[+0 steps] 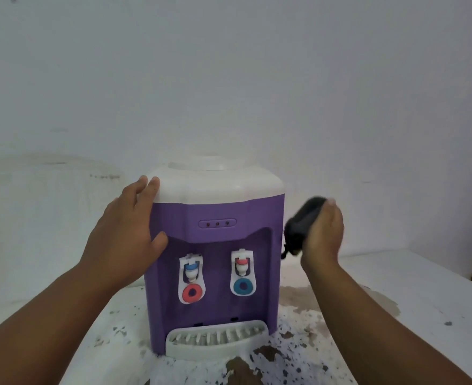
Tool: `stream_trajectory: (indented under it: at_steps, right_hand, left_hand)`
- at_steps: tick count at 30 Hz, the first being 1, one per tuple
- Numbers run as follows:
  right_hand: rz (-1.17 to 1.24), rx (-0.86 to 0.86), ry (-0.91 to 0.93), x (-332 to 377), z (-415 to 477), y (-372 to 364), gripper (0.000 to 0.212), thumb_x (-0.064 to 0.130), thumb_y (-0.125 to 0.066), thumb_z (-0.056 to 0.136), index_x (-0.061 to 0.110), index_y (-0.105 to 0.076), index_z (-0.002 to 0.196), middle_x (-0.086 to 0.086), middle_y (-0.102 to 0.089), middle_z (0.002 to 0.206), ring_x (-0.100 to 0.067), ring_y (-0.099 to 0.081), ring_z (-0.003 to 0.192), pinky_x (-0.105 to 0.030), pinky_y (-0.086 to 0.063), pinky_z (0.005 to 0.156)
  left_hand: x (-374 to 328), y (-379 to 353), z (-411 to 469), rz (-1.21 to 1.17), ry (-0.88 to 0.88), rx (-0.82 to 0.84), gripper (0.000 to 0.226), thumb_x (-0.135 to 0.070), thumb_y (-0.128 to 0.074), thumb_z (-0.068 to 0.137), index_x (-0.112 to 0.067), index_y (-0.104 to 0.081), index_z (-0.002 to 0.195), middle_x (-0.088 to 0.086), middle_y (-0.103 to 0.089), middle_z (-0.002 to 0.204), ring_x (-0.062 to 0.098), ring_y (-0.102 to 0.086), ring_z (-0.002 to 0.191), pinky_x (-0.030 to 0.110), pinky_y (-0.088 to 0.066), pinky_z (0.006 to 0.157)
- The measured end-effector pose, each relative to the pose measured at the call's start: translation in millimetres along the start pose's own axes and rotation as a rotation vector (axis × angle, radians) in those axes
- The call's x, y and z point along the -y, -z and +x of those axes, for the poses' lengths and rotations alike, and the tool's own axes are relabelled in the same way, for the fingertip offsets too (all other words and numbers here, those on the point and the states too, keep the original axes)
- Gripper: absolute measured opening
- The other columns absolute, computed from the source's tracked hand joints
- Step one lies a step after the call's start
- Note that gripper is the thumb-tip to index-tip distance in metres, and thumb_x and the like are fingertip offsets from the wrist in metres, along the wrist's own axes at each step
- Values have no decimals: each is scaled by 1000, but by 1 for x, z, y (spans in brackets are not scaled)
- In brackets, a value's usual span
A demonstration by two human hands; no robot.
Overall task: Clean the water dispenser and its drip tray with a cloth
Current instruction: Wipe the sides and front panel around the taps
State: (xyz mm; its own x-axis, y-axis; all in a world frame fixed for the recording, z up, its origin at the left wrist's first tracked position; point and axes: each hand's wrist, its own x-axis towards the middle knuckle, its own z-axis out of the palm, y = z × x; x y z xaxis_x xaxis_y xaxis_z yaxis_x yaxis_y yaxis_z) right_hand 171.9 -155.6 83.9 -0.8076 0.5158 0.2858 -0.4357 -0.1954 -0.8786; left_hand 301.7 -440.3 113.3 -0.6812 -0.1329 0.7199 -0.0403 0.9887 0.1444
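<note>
Low in the centre, on a stained white table (pixel 412 284), the slotted drip tray (pixel 215 340) juts viewerward from the upright water dispenser (pixel 215 215), long axis vertical, likely light, rigid, slick plastic, best steadied high on its sides, where the left hand (pixel 129 232) lies straight-fingered and the right hand (pixel 323 234) grips a soft dark cloth (pixel 301 226).
</note>
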Motion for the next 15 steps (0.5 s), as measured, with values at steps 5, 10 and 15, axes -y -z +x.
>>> stream_trajectory:
  at_steps: [5, 10, 15]
  right_hand:
    - [-183, 309, 604, 32, -32, -45, 28, 35, -39, 103, 26, -57, 123, 15, -58, 119, 0, -52, 115, -17, -41, 101]
    - [-455, 246, 914, 22, -57, -67, 36, 25, -39, 103, 10, -62, 127, -8, -59, 131, -24, -45, 129, -50, -35, 111]
    - [-415, 280, 1175, 15, -72, -79, 27, 16, -51, 101, 4, -68, 118, -13, -64, 123, -30, -52, 122, -51, -39, 107]
  left_hand:
    - [2, -3, 0, 4, -6, -13, 95, -38, -76, 82, -24, -18, 156, 6, -26, 161, 34, -45, 136, 52, -50, 99]
    - [-4, -2, -1, -64, 10, -12, 96, -34, -75, 84, -23, -16, 158, 4, -18, 164, 29, -36, 143, 48, -47, 104]
    - [-10, -1, 0, -83, 23, -1, 96, -29, -75, 84, -22, -13, 158, 3, -14, 164, 28, -32, 145, 46, -49, 103]
